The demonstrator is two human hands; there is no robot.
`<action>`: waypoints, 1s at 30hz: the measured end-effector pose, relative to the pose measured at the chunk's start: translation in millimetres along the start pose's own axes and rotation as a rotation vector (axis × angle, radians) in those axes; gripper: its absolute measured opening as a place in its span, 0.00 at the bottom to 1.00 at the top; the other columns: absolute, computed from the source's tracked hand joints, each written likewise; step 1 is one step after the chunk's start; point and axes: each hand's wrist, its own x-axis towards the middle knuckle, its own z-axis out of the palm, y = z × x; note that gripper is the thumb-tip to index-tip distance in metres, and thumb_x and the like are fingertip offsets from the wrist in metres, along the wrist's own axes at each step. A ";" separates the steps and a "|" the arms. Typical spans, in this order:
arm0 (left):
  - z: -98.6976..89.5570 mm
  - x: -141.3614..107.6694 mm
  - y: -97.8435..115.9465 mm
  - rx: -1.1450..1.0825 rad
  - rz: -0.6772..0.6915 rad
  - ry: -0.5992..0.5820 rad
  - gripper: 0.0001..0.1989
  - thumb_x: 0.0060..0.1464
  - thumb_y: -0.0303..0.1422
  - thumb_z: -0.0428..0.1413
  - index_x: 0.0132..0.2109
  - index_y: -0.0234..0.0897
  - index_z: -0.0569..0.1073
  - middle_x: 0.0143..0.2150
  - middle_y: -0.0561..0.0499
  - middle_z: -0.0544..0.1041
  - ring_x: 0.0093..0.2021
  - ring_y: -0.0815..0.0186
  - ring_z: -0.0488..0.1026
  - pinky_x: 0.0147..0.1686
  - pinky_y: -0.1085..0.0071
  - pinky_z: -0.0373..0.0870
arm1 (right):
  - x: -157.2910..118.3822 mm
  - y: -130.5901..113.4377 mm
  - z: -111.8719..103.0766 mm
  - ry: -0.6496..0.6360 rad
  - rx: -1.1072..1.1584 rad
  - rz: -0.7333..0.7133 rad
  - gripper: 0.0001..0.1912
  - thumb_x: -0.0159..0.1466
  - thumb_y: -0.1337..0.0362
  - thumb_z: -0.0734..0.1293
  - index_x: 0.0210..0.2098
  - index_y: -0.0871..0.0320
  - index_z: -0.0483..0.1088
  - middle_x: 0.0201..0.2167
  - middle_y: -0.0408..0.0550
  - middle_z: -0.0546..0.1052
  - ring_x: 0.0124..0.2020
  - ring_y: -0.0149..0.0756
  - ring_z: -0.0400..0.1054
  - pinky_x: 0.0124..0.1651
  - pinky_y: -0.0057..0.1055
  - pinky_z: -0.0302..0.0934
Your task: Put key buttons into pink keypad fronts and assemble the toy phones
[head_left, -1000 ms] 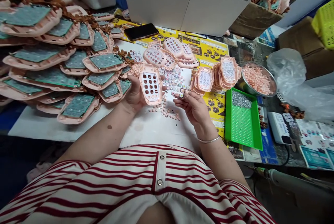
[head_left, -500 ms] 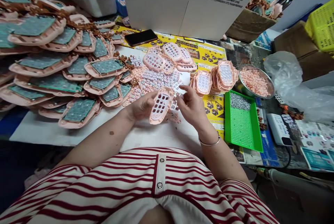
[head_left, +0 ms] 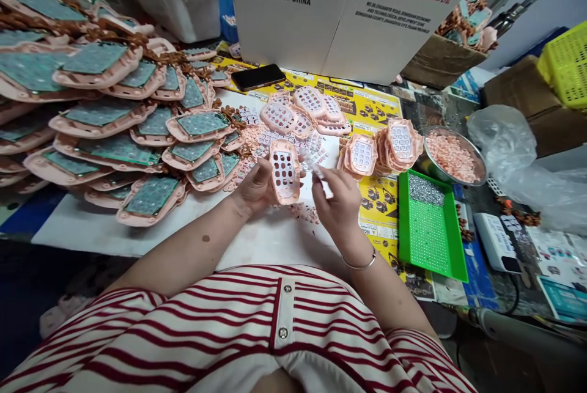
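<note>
My left hand (head_left: 257, 188) is closed around the edge of a pink plastic toy-phone shell (head_left: 284, 173), tilted up with its rows of dark key holes showing. To its right, my right hand (head_left: 338, 203) has thumb and forefinger pinched on a small whitish piece (head_left: 317, 169), blurred and partly hidden by the fingers. Behind the shell lie many loose white keypad pieces (head_left: 316, 147) and small pink parts (head_left: 251, 139). Several pink shells (head_left: 277, 117) with pale keys rest farther back. Stacked shells with keypads (head_left: 362, 154) stand to the right.
Piles of pink shells with green circuit boards (head_left: 153, 197) fill the left. A black phone (head_left: 258, 77) lies before a large white carton (head_left: 293, 26). On the right are a green tray (head_left: 431, 228) of small metal parts, a metal bowl (head_left: 481, 176) and clear plastic bags (head_left: 504, 130).
The shell in my left hand has turned more upright and moved slightly up. My right hand has drawn the whitish piece a little away from the shell. The whole view has shifted slightly.
</note>
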 end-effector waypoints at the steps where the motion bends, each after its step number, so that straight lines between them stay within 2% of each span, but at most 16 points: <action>1: 1.1 -0.1 0.1 0.007 0.007 0.005 0.49 0.26 0.64 0.66 0.50 0.31 0.76 0.43 0.36 0.81 0.50 0.42 0.78 0.43 0.56 0.79 | 0.0 -3.6 -3.4 -0.049 -0.132 -0.137 0.12 0.69 0.65 0.62 0.48 0.57 0.75 0.36 0.52 0.80 0.38 0.40 0.71 0.47 0.42 0.67; 2: 2.0 -0.3 0.4 0.017 0.010 0.001 0.49 0.25 0.63 0.67 0.50 0.31 0.76 0.44 0.36 0.81 0.50 0.42 0.78 0.43 0.56 0.79 | -0.4 -7.7 -5.8 -0.096 -0.237 -0.244 0.14 0.69 0.66 0.62 0.50 0.59 0.74 0.36 0.53 0.79 0.38 0.41 0.70 0.48 0.43 0.66; 4: 3.0 -1.0 0.8 0.039 0.012 -0.023 0.49 0.25 0.62 0.68 0.51 0.32 0.76 0.47 0.36 0.80 0.52 0.42 0.77 0.43 0.57 0.79 | -1.5 -16.3 -7.9 -0.186 -0.369 -0.362 0.16 0.69 0.68 0.62 0.54 0.61 0.72 0.37 0.53 0.79 0.38 0.42 0.69 0.52 0.45 0.63; 6: 2.7 -1.5 1.0 0.055 0.014 -0.053 0.49 0.27 0.61 0.68 0.53 0.34 0.75 0.49 0.37 0.80 0.53 0.42 0.76 0.43 0.58 0.79 | -1.5 -22.5 -7.7 -0.279 -0.411 -0.378 0.16 0.69 0.68 0.62 0.55 0.61 0.71 0.40 0.54 0.79 0.41 0.44 0.68 0.54 0.46 0.62; 9: 0.9 -1.7 1.5 0.043 0.007 -0.096 0.49 0.27 0.60 0.69 0.54 0.34 0.75 0.49 0.38 0.79 0.55 0.43 0.75 0.47 0.59 0.77 | 1.9 -24.6 -7.5 -0.387 -0.355 -0.352 0.16 0.70 0.67 0.60 0.55 0.59 0.70 0.50 0.57 0.77 0.50 0.46 0.67 0.57 0.46 0.61; 12: 0.6 -1.9 3.3 0.004 -0.028 -0.131 0.50 0.26 0.61 0.68 0.53 0.31 0.76 0.49 0.37 0.79 0.58 0.44 0.73 0.51 0.59 0.76 | 4.1 -21.4 -8.2 -0.454 -0.261 -0.373 0.19 0.71 0.59 0.60 0.57 0.61 0.68 0.55 0.59 0.75 0.58 0.47 0.65 0.60 0.46 0.61; 15: 3.8 -3.2 5.3 -0.064 -0.060 -0.118 0.50 0.28 0.65 0.64 0.52 0.30 0.76 0.48 0.38 0.79 0.58 0.46 0.73 0.54 0.59 0.74 | -2.7 -19.8 -5.8 -0.449 -0.256 -0.458 0.26 0.70 0.52 0.60 0.60 0.64 0.66 0.60 0.62 0.71 0.63 0.50 0.62 0.63 0.48 0.59; 19: 9.8 -5.3 5.2 -0.071 -0.038 -0.099 0.50 0.32 0.66 0.62 0.54 0.32 0.75 0.50 0.38 0.79 0.58 0.49 0.73 0.55 0.61 0.73 | -16.5 -17.0 -4.5 -0.316 -0.316 -0.596 0.20 0.71 0.66 0.59 0.60 0.62 0.66 0.61 0.55 0.72 0.63 0.42 0.64 0.66 0.43 0.56; 21: 11.4 -5.6 5.0 -0.035 -0.024 -0.092 0.49 0.35 0.67 0.60 0.57 0.36 0.73 0.54 0.39 0.78 0.56 0.51 0.74 0.52 0.61 0.75 | -15.0 -9.3 -12.0 -0.283 -0.338 -0.514 0.20 0.70 0.69 0.58 0.60 0.59 0.66 0.61 0.53 0.73 0.63 0.40 0.65 0.67 0.44 0.56; 24: 11.9 -5.1 7.0 0.014 -0.042 -0.042 0.46 0.39 0.68 0.56 0.58 0.41 0.72 0.56 0.41 0.75 0.48 0.56 0.78 0.44 0.62 0.79 | 0.3 15.9 -33.0 -0.277 -0.415 -0.212 0.22 0.69 0.69 0.58 0.61 0.55 0.66 0.62 0.54 0.72 0.64 0.45 0.65 0.66 0.53 0.54; 26: 11.7 -4.7 9.5 0.031 -0.057 -0.001 0.44 0.43 0.67 0.54 0.57 0.41 0.72 0.55 0.41 0.76 0.44 0.59 0.79 0.41 0.62 0.80 | 12.6 39.9 -47.1 -0.277 -0.478 -0.071 0.22 0.69 0.70 0.57 0.60 0.55 0.68 0.60 0.56 0.74 0.62 0.50 0.66 0.64 0.57 0.54; 30: 11.5 -4.8 13.6 0.052 -0.042 0.020 0.41 0.45 0.66 0.55 0.55 0.39 0.72 0.51 0.42 0.77 0.40 0.61 0.79 0.39 0.62 0.80 | 24.0 84.2 -63.4 -0.352 -0.566 -0.033 0.19 0.69 0.69 0.55 0.53 0.56 0.72 0.53 0.56 0.77 0.59 0.51 0.66 0.60 0.55 0.56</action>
